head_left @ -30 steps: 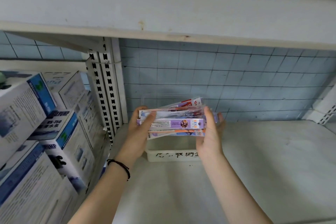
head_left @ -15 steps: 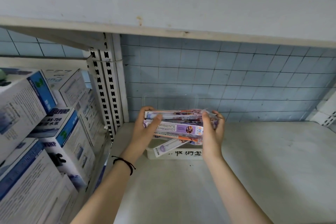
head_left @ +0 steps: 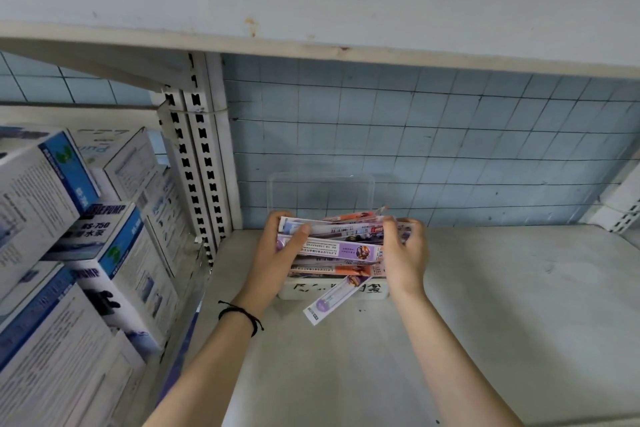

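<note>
I have both hands on the stack of packs [head_left: 341, 246]. Left hand [head_left: 277, 255] grips the left end, thumb laid across the top packs, fingers round the far side. Right hand [head_left: 405, 253] is curled over the right end, fingertips on the upper edge. The stack sits low in the white bin [head_left: 367, 293], long side running left to right. I can't tell if it rests on the bin floor.

One purple pack [head_left: 329, 302] is outside the grip. It's tilted, upper end under the stack, lower end out over the bin's handwritten front wall, down by the shelf [head_left: 502, 305]. I can't tell if it touches.

Clear lid [head_left: 320, 191] stands upright behind the bin, in front of the tiled wall [head_left: 450, 149]. The bin is at the shelf's back left, near the slotted upright [head_left: 202, 166]. Pump boxes [head_left: 114, 246] are stacked in the next bay left. Black cord [head_left: 242, 315] on the left wrist.
</note>
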The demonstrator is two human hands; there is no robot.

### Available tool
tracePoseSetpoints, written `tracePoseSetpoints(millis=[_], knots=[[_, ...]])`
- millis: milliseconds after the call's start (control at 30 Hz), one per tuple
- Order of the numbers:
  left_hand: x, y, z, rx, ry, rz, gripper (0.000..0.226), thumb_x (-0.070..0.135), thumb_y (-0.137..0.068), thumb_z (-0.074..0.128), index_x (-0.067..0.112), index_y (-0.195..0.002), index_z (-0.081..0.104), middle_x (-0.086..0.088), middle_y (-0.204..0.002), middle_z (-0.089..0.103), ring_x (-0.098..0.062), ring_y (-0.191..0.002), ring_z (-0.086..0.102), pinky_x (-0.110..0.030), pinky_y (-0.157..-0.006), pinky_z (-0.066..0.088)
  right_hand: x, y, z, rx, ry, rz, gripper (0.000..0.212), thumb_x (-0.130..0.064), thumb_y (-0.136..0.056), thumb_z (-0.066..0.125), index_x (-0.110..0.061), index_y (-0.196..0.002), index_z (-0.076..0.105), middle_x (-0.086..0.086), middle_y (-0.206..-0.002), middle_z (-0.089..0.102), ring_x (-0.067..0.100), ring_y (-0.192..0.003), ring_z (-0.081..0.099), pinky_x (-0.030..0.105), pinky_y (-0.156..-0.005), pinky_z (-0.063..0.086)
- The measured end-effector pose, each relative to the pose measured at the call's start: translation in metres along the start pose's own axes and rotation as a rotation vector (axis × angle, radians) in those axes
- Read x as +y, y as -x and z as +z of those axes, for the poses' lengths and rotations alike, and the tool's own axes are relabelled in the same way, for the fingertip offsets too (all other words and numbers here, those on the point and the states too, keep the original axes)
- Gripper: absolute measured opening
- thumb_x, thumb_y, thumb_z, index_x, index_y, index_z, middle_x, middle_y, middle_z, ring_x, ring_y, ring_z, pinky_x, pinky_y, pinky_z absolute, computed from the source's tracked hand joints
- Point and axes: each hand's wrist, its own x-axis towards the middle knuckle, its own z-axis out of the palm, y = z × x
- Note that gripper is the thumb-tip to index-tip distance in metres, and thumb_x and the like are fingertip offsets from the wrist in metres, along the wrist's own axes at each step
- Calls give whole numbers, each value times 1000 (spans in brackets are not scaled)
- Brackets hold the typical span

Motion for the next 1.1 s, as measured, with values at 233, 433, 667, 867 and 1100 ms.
tracePoseSetpoints(millis=[233, 433, 667, 867, 1100], knots=[[-11, -6, -7, 9, 6, 30, 32, 39, -89, 60, 37, -119, 49, 6, -128, 55, -13, -112, 59, -34, -88, 54, 1, -5, -8, -74, 61, 8, 39, -35, -95, 52, -13, -127, 47, 2, -108, 56, 17, -96, 54, 20, -73, 40], [-22, -15, -9, -35, -130, 95, 33, 29, -89, 61, 46, -116, 52, 15, -140, 42, -15, -127, 48, -42, -93, 53, 8, -9, -10, -134, 41, 3, 26, -32, -97, 48, -20, -116, 61, -2, -111, 66, 16, -100, 62, 28, -83, 47], [-24, -21, -13, -87, -393, 118, 40, 48, -89, 51, 40, -128, 43, 5, -136, 43, -16, -120, 51, -38, -91, 54, 10, -7, -13, -119, -7, 27, 18, -25, -96, 50, -13, -89, 63, -3, -80, 67, 11, -71, 62, 16, -56, 45], [-18, -37, -14, -64, -773, 201, 43, 58, -87, 43, 30, -113, 62, 4, -110, 58, -19, -108, 52, -50, -95, 43, 12, -19, -10, -180, 107, 4, 30, -23, -94, 53, -11, -66, 46, 8, -66, 55, 22, -63, 49, 31, -59, 35], [-16, -41, -8, -134, -698, 122, 35, 37, -94, 53, 21, -122, 64, -1, -135, 55, -21, -125, 47, -42, -108, 35, 11, -25, -6, -267, 159, -38, 25, -17, -94, 54, -14, -70, 51, 2, -67, 55, 16, -61, 50, 20, -52, 39]])
